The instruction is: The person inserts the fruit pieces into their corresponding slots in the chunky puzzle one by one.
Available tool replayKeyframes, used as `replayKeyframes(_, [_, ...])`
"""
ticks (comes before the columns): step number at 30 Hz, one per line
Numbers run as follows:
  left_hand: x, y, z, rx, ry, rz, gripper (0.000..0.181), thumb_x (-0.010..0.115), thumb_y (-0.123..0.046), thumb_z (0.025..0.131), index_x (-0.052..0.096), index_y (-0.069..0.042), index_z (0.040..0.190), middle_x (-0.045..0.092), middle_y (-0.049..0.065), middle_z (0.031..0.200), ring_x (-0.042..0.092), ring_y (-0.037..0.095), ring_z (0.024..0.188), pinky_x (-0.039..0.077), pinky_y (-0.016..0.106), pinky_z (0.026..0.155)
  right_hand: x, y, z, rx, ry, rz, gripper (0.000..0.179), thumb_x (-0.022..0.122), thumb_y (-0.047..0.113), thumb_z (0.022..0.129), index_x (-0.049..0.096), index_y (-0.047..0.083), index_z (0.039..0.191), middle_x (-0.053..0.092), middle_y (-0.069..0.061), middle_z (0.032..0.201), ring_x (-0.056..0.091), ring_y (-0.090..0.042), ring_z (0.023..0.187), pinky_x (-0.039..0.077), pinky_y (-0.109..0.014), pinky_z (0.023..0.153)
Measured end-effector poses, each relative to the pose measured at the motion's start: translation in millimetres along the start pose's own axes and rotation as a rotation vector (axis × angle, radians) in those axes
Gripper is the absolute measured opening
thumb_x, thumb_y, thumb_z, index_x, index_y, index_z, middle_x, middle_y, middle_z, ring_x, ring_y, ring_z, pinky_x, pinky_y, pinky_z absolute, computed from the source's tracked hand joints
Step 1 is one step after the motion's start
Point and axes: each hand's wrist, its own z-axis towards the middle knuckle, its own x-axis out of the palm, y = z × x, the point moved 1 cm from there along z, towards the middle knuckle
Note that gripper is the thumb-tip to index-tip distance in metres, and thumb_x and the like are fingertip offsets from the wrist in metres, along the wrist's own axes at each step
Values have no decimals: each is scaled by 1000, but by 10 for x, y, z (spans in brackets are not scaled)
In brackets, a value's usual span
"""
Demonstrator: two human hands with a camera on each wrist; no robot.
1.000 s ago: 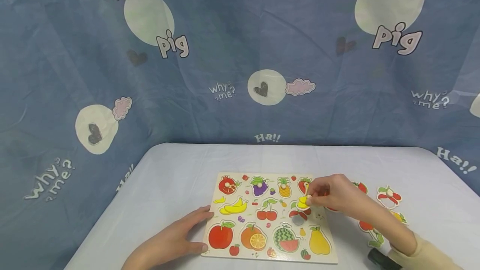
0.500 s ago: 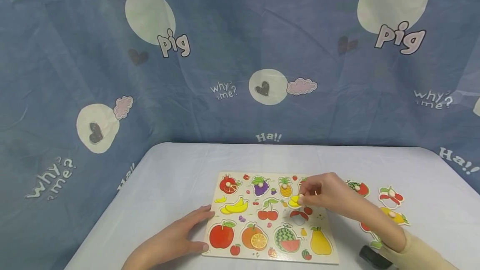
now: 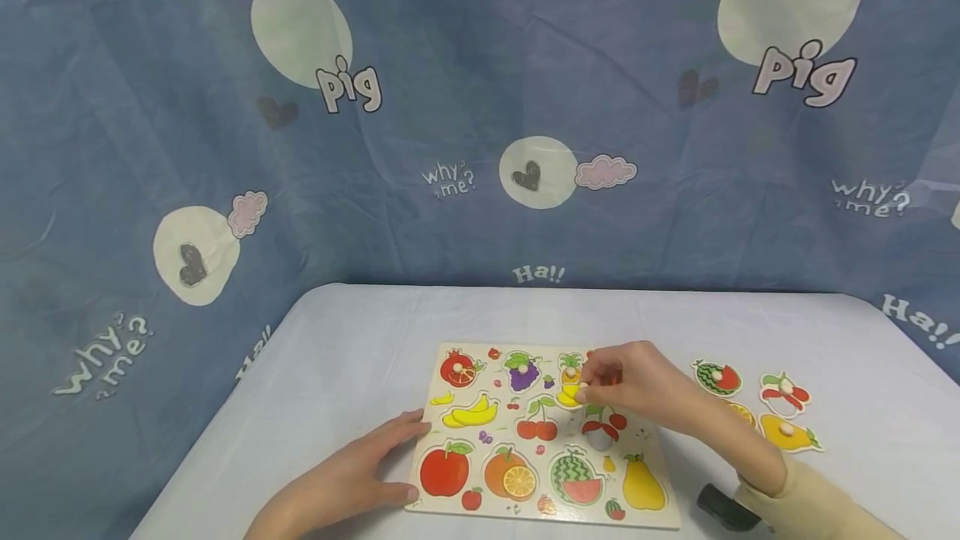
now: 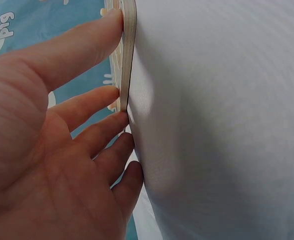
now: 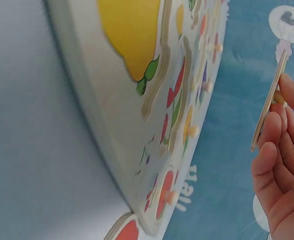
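Note:
My left hand (image 3: 348,469) rests at the left edge of a fruit puzzle board (image 3: 570,515), its thumb by the near corner. In the left wrist view the fairly straight fingers (image 4: 99,132) touch the board's side. Above the board, my right hand (image 3: 645,386) pinches a yellow banana puzzle piece (image 3: 568,396) by its small knob. The right wrist view shows that piece (image 5: 269,102) edge-on, apart from the board. Pomegranate (image 3: 458,368), grape (image 3: 522,372) and pineapple (image 3: 571,367) pieces with knobs sit in the far row. My right hand partly hides that row's right end.
Right of the board lie loose pieces: a watermelon (image 3: 717,377), a red piece with green leaves (image 3: 785,395), a yellow pear (image 3: 789,433) and a partly hidden orange (image 3: 742,413). A dark object (image 3: 726,508) is by the right sleeve. A blue printed curtain (image 3: 420,223) hangs behind the white table (image 3: 360,332).
My right hand has carried the banana piece leftward over the board, uncovering more of the loose pieces on the right. My left hand has stayed at the board's edge.

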Motion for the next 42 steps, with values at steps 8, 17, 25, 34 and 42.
replayKeyframes(8, [1, -3, 2, 10, 0, 1, 75, 83, -33, 76, 51, -24, 143, 39, 6, 153, 39, 32, 134, 37, 64, 102, 49, 66, 61, 16, 8, -1, 10, 78, 27, 86, 69, 23, 83, 62, 8, 69, 50, -8, 58, 44, -23, 50])
replayKeyframes(17, [-10, -7, -9, -1, 6, -6, 75, 83, -35, 76, 50, -25, 143, 39, 5, 154, 38, 32, 134, 36, 65, 103, 115, 154, 153, 16, 48, -3, 10, 77, 26, 87, 69, 24, 81, 66, 3, 69, 52, -9, 59, 46, -24, 52])
replayKeyframes(25, [-12, 4, -1, 16, 15, -11, 75, 83, -35, 77, 50, -24, 143, 39, 5, 153, 39, 32, 135, 35, 65, 104, 212, 187, 216, 45, 61, 4, 10, 77, 24, 86, 69, 23, 81, 67, 5, 71, 55, -10, 60, 49, -26, 55])
replayKeyframes(34, [-20, 1, -11, 34, 18, -17, 75, 82, -35, 78, 50, -24, 144, 38, 6, 154, 38, 33, 136, 34, 64, 105, 292, 248, 294, 35, 40, -31, 11, 78, 25, 86, 69, 24, 79, 65, 10, 69, 54, -10, 60, 49, -27, 55])
replayKeyframes(42, [-6, -4, 11, 27, 19, -11, 74, 82, -35, 77, 50, -23, 143, 39, 6, 154, 38, 33, 136, 34, 65, 104, 391, 304, 395, 36, 59, -17, 13, 79, 23, 84, 68, 23, 77, 66, 8, 68, 53, -9, 59, 47, -26, 55])
